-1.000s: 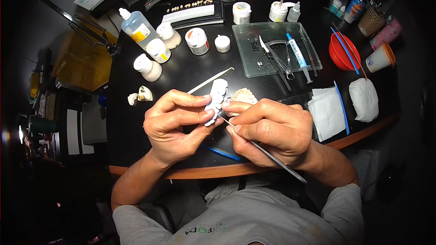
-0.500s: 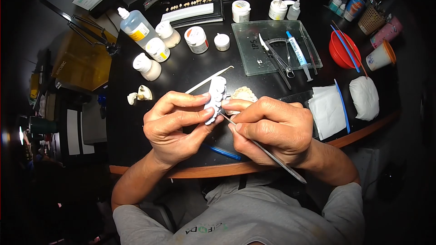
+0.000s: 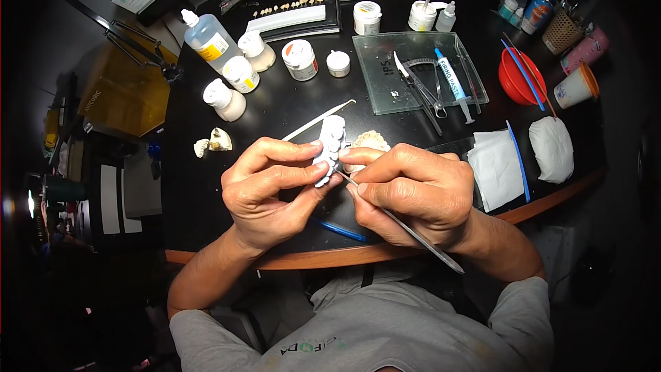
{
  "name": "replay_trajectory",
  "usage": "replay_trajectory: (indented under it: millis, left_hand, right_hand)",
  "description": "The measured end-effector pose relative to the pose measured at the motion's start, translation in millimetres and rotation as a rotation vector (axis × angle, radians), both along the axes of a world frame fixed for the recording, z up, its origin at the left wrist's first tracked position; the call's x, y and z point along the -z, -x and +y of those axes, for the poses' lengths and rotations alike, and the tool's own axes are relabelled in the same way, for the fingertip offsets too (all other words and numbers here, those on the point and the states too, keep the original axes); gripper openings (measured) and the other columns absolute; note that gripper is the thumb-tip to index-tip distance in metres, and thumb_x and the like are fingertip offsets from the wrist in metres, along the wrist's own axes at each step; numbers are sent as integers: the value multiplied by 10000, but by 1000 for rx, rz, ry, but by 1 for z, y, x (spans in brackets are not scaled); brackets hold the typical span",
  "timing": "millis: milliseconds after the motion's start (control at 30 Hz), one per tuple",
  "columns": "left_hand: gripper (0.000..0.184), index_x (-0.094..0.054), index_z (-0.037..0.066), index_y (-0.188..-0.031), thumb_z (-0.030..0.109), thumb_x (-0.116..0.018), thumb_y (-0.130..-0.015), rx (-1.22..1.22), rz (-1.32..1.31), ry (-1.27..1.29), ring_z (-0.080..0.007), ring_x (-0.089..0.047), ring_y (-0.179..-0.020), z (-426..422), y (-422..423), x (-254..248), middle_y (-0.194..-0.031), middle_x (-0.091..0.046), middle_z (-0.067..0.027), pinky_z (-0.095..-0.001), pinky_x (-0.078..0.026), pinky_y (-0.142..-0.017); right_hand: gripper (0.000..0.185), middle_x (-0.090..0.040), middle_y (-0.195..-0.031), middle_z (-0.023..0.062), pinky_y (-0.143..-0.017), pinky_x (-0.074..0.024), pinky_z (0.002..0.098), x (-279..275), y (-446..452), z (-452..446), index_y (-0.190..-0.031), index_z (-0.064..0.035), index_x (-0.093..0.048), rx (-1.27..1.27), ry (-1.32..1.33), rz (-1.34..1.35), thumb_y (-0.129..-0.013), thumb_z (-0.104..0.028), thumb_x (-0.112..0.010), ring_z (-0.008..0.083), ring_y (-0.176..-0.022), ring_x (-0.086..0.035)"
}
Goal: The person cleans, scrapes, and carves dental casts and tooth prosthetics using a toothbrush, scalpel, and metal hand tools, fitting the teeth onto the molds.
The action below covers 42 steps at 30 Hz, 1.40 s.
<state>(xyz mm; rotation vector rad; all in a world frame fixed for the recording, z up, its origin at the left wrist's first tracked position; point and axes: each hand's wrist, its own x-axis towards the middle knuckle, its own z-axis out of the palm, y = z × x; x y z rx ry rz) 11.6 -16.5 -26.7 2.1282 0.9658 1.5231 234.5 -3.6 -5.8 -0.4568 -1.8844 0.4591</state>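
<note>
A pale bluish-white dental model [image 3: 333, 133] stands tilted upright in my left hand [image 3: 272, 182], gripped between fingers and thumb. My right hand [image 3: 416, 193] is closed pen-like around a thin metal dental instrument [image 3: 416, 235]. The instrument's tip meets the lower right side of the model, near my left thumb; the exact contact is too small to make out. My right fingertips also rest close to the model's edge. Behind my hands lies a beige dental cast [image 3: 372, 140], partly hidden by my right fingers. A white hooked tool [image 3: 320, 118] lies just beyond my left hand.
White jars [image 3: 299, 60] and a clear bottle [image 3: 210, 40] stand at the back left. A glass slab [image 3: 385, 93] carries a syringe [image 3: 451, 79] and metal tools. To the right are a red bowl [image 3: 513, 76] and white tissues [image 3: 492, 172]. A blue tool [image 3: 341, 229] lies near the front edge.
My left hand and the model have shifted very slightly to the right. My right hand and the instrument stay almost where they were.
</note>
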Motion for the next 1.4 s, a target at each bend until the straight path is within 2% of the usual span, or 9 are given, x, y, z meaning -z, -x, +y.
replay_trajectory:
  millis: [100,567,667,700,800,1000,1167,1367,1400]
  left_hand:
    - [284,-789,1,-946,-87,-922,-711,58,7,56,-209,-739,-964,-1,4,0,-1055,-744,-173,-315,-608,-853]
    - [252,-811,9,-923,-44,-941,-714,58,-50,68,-206,-769,-939,1,0,-3,-1014,-773,-166,-304,-624,-818]
    - [247,-803,-4,-931,-49,-933,-727,78,-69,101,-210,-770,-938,1,1,-4,-1004,-774,-170,-310,-624,-818]
    - [246,-800,-9,-936,-50,-931,-731,84,-75,113,-212,-770,-937,1,1,-4,-1000,-774,-171,-313,-623,-818]
    - [238,-786,-28,-976,-70,-902,-772,147,-129,156,-204,-765,-973,2,3,0,-1024,-763,-181,-301,-637,-827]
    - [211,-709,-47,-1091,-39,-808,-904,254,-350,465,-219,-727,-1039,-3,1,2,-1111,-705,-196,-320,-662,-860]
    - [208,-697,-92,-1103,-105,-770,-908,304,-415,498,-222,-750,-1039,-1,0,3,-1130,-698,-194,-306,-675,-897]
    - [220,-658,-94,-1201,-62,-699,-988,476,-450,692,-230,-751,-1036,1,5,-4,-1180,-702,-200,-321,-674,-874]
    - [226,-649,-93,-1223,-49,-685,-1004,505,-459,745,-229,-749,-1036,2,6,-5,-1187,-703,-196,-324,-670,-875]
  right_hand:
    - [180,-673,-778,95,-624,-631,347,0,-1,1,-721,4,-633,0,-4,9,-751,72,-796,317,-853,-804]
    - [190,-670,-797,81,-607,-622,344,-3,-5,-1,-731,-14,-640,-26,28,-16,-765,46,-816,303,-886,-805]
    - [118,-740,-839,138,-801,-695,389,-5,-11,2,-841,18,-727,-72,20,-65,-792,71,-820,292,-812,-806]
    - [117,-741,-840,138,-799,-694,388,-6,-11,2,-837,18,-726,-72,18,-65,-793,74,-819,291,-812,-806]
    - [115,-744,-844,137,-790,-694,380,-7,-11,2,-825,18,-725,-65,12,-68,-792,79,-817,289,-820,-808]
    - [118,-745,-847,135,-753,-690,342,-8,-10,3,-799,13,-720,-26,2,-65,-787,81,-817,294,-869,-815]
    - [123,-745,-854,137,-747,-686,332,-7,-9,2,-810,15,-718,-35,9,-56,-784,86,-816,303,-881,-815]
    - [169,-744,-870,169,-828,-684,410,-9,-10,4,-891,32,-713,-41,9,0,-778,121,-804,312,-877,-806]
    - [121,-736,-823,108,-730,-652,344,-6,-6,4,-814,5,-702,-7,45,69,-777,83,-786,267,-824,-801]
